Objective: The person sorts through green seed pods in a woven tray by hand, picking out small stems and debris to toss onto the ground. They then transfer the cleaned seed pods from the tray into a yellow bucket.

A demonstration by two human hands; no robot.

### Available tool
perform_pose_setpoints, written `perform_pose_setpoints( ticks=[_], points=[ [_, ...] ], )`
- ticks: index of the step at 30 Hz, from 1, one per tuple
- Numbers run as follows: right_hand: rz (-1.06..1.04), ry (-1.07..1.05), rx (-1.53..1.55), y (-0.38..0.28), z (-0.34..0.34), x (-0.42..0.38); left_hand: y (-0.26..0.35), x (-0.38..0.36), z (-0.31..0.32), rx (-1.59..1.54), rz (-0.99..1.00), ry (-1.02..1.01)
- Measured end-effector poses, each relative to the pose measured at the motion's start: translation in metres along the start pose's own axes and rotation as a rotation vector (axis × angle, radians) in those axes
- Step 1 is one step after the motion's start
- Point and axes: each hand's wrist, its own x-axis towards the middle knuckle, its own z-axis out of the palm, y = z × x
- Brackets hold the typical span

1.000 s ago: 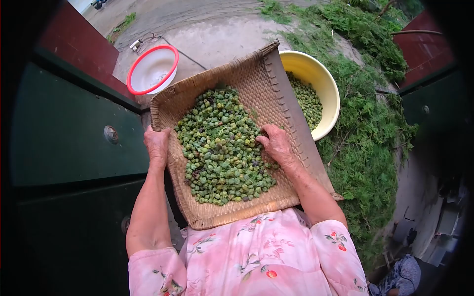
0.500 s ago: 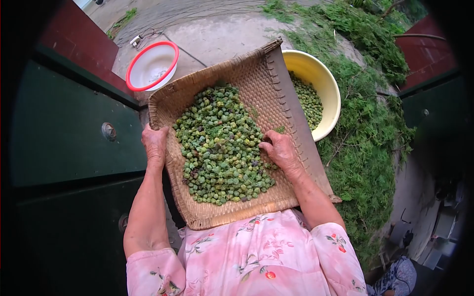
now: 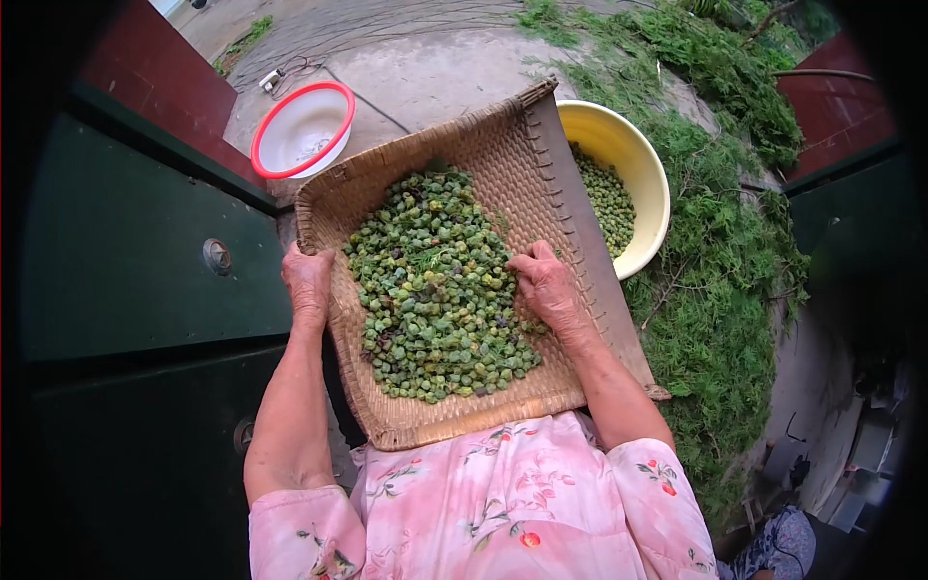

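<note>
A woven winnowing basket [image 3: 541,208] rests against my lap and tilts slightly. A heap of small green cones [image 3: 435,290], with some dark ones and bits of green leaf among them, covers its middle. My left hand [image 3: 308,282] is closed around the basket's left rim. Over the right edge of the heap, my right hand [image 3: 547,285] has its fingers curled in and pressed together. Whatever those fingers hold, if anything, is hidden.
A yellow tub [image 3: 650,208] with more green cones stands beyond the basket's right side. Cut evergreen branches [image 3: 715,280] cover the ground at right. A red-rimmed white basin [image 3: 290,130] sits at the back left. Dark green door panels [image 3: 135,261] flank me on the left.
My right hand's fingers have curled in further and turned slightly at the heap's edge. The left hand keeps its hold on the rim. The view has shifted a little.
</note>
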Motion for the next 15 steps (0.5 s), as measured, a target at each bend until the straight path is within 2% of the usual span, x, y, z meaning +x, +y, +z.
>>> perform_pose_setpoints(
  ticks=[4, 7, 10, 13, 15],
  points=[
    [-0.015, -0.009, -0.107, 0.001, 0.007, 0.001, -0.001, 0.001, 0.001, 0.001, 0.003, 0.001],
    [0.020, 0.124, 0.150, 0.007, 0.006, 0.000, -0.004, 0.003, 0.002, 0.041, 0.042, 0.030],
    [0.201, 0.087, 0.315, 0.013, -0.012, -0.002, -0.006, 0.003, 0.003, -0.012, 0.014, 0.018],
    [0.614, 0.005, 0.829, 0.018, -0.041, 0.006, -0.003, 0.001, 0.002, -0.020, 0.006, 0.010],
    [0.586, 0.308, 1.410, 0.030, -0.048, 0.015, -0.002, 0.000, 0.001, -0.020, 0.011, 0.005]
  ],
)
